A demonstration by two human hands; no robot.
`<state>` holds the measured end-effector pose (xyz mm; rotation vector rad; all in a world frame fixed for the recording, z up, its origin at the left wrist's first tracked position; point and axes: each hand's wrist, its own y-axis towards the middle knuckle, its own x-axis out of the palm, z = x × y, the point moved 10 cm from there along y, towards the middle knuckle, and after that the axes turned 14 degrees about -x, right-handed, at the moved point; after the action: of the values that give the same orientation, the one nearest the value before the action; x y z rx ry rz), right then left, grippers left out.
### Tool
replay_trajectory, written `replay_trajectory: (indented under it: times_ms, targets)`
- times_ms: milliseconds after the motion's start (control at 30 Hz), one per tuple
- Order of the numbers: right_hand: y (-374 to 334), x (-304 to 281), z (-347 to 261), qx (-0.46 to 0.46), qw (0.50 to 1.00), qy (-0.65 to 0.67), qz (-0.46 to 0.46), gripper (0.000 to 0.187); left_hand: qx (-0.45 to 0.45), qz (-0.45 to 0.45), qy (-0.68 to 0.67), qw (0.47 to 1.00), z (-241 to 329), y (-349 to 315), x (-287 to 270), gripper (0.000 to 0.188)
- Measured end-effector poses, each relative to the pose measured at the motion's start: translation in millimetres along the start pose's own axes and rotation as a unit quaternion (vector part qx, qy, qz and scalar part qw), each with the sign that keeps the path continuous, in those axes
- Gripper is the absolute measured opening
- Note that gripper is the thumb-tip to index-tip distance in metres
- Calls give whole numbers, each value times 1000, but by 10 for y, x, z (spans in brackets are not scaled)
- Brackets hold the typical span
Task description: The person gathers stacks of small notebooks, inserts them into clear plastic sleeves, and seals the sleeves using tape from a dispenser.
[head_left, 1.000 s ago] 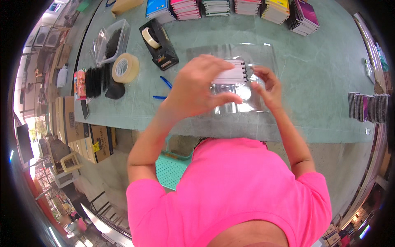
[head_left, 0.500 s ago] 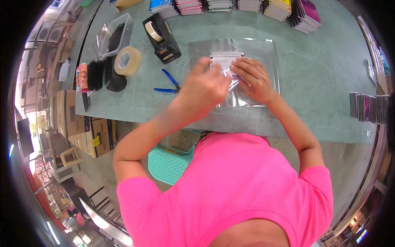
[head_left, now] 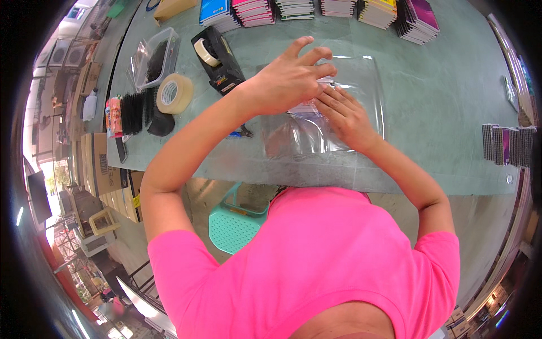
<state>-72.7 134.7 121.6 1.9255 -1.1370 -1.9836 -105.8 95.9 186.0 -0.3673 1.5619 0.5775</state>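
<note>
A clear plastic sheet (head_left: 364, 73) lies on the green-grey table in front of me. On it is a small white bundle (head_left: 304, 109), mostly covered by my hands; its kind cannot be made out. My right hand (head_left: 347, 118) rests flat on the bundle and the plastic, fingers stretched out and close together. Just above the bundle, my left hand (head_left: 293, 79) is raised with its fingers apart and bent, its thumb hidden from view. Nothing shows between those fingers. Blue-handled pliers (head_left: 244, 133) are partly covered by my left forearm.
Left of the sheet stand a black tape dispenser (head_left: 226, 68), a tape roll (head_left: 174, 94), a clear plastic box (head_left: 164, 56) and black combs (head_left: 161, 121). Notebook stacks (head_left: 296, 10) line the far side. More notebooks (head_left: 508, 146) lie at the right edge. A turquoise stool (head_left: 237, 229) is below.
My left hand has moved up and its fingers have spread; its forearm now covers most of the pliers. The right hand has flattened over the white bundle, staying nearly in place.
</note>
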Motion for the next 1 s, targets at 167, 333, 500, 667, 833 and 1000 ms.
replay_trajectory:
  times_ms: [167, 333, 500, 667, 833, 1000]
  targets:
    - [-50, -17, 104, 72, 991, 86, 71, 39, 1, -26, 24, 999, -15, 94, 174, 13]
    - [32, -46, 3, 25, 998, 50, 39, 37, -22, -54, 14, 998, -71, 104, 225, 14]
    - [14, -20, 32, 25, 997, 71, 29, 36, -62, -52, 166, 983, -140, 116, 76, 19]
    - [92, -141, -43, 12, 999, -42, 1, 34, -222, 52, -233, 946, -624, -232, -180, 41]
    - [7, -2, 46, 9, 1000, 16, 9, 37, -245, 126, -295, 915, -511, -506, 179, 45]
    - [101, -146, -32, -3, 1000, -11, -2, 37, -121, 86, -30, 988, -132, -203, -92, 37]
